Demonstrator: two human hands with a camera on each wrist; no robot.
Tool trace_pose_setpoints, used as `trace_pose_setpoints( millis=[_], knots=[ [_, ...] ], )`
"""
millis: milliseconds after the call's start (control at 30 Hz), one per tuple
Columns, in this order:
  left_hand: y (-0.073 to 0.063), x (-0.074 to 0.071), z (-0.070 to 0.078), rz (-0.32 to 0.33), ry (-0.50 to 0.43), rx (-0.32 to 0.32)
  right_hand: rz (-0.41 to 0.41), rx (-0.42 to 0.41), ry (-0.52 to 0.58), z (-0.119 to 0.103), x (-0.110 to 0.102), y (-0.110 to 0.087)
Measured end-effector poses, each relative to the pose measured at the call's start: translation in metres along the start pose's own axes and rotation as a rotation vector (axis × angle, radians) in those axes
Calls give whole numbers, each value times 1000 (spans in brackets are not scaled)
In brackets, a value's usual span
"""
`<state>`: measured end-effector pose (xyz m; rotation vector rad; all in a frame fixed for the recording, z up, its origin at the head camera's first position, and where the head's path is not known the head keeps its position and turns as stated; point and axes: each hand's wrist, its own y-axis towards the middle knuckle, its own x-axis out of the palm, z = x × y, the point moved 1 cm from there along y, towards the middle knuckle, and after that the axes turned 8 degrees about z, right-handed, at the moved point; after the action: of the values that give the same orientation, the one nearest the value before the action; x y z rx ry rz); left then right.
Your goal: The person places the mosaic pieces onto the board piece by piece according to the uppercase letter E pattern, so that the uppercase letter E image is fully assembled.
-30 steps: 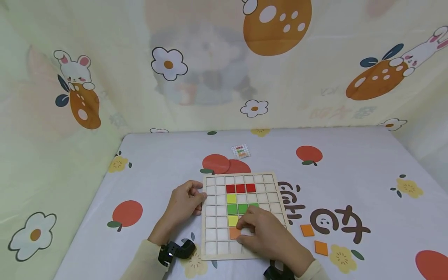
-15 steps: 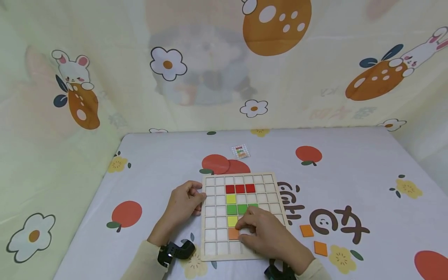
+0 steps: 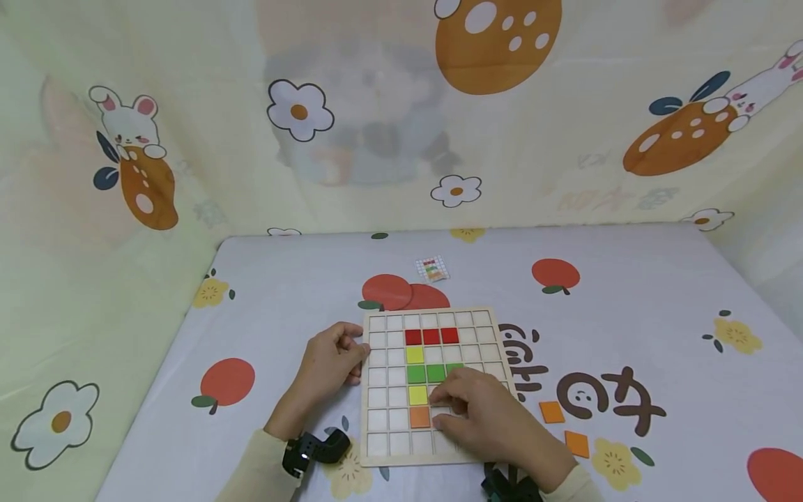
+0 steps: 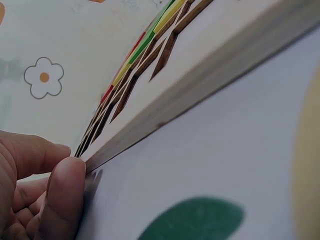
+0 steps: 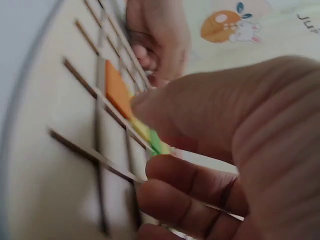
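Note:
A square wooden grid board lies on the table, its cells partly filled with red tiles, yellow tiles, green tiles and one orange tile. At its left edge my left hand holds the board's side with thumb and forefinger; the left wrist view shows both fingertips at the frame. Over the lower right part of the grid is my right hand, fingers loosely bent. Thumb and forefinger stand apart just right of the orange tile, with nothing seen between them. The right hand hides several cells.
Two loose orange tiles lie on the cloth right of the board. Behind the board is a small pattern card with a coloured grid. A printed curtain stands around the table's back and sides.
My right hand has shifted slightly right, off the orange tile's edge, and that tile now shows whole in its cell. The left hand stays at the board's edge.

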<state>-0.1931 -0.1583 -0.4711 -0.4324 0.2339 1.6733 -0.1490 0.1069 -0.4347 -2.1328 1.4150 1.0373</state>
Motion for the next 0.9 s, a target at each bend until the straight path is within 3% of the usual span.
trace_pose_setpoints(
  millis=[133, 333, 467, 900],
  knots=[
    [0, -1, 0, 5, 5, 0, 59, 47, -20, 11, -19, -6],
    [1, 0, 0, 2, -7, -7, 137, 215, -110, 47, -53, -31],
    [1, 0, 0, -4, -8, -8, 137, 298, -200, 69, -68, -47],
    [1, -1, 1, -5, -27, -11, 67, 418, -200, 83, -71, -51]
  ],
)
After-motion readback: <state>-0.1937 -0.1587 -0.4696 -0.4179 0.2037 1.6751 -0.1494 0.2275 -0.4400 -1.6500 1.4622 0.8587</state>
